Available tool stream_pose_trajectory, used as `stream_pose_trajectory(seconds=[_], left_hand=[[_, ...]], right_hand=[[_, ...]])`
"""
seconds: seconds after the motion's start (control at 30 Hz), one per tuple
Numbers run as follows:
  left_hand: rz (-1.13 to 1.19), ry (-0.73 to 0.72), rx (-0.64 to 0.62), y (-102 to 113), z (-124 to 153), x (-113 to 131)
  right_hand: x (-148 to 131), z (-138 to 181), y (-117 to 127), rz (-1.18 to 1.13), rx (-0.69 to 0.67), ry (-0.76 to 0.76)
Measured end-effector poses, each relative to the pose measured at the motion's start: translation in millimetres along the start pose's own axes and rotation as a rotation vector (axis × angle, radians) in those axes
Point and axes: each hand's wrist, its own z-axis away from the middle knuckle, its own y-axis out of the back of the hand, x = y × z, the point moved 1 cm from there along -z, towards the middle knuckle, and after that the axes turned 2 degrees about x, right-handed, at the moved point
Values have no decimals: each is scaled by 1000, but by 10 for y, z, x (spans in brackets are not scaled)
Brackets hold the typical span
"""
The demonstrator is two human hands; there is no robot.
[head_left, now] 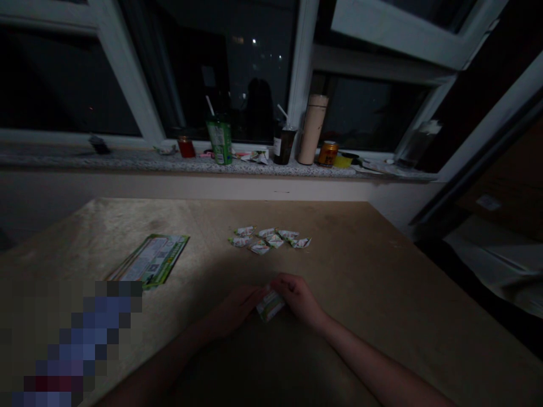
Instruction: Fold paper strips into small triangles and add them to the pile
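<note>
Between my two hands, low over the table, is a small white and green printed paper (270,306), apparently folded. My left hand (238,307) has its fingertips at the paper's left edge, and they look pressed together on it. On the upper right side, my right hand (302,301) grips the paper with curled fingers. Beyond the hands lies a loose group of several small folded paper pieces (259,247) with similar print. A stack of flat green and white leaflets (159,260) rests on the table to the left.
The tan tabletop (360,260) reaches to the wall below a window. Along the granite sill (148,163) stand a green cup with a straw (220,141), a dark cup (284,144), a beige flask (313,130) and jars (328,154). A pixelated patch covers the lower left.
</note>
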Motion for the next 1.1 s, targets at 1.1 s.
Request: stream_pose_trajectory(seconds=[1.1], left_hand=[[112,24,141,23,-40,-188]], right_hand=[[0,47,8,-211,-109,-132]])
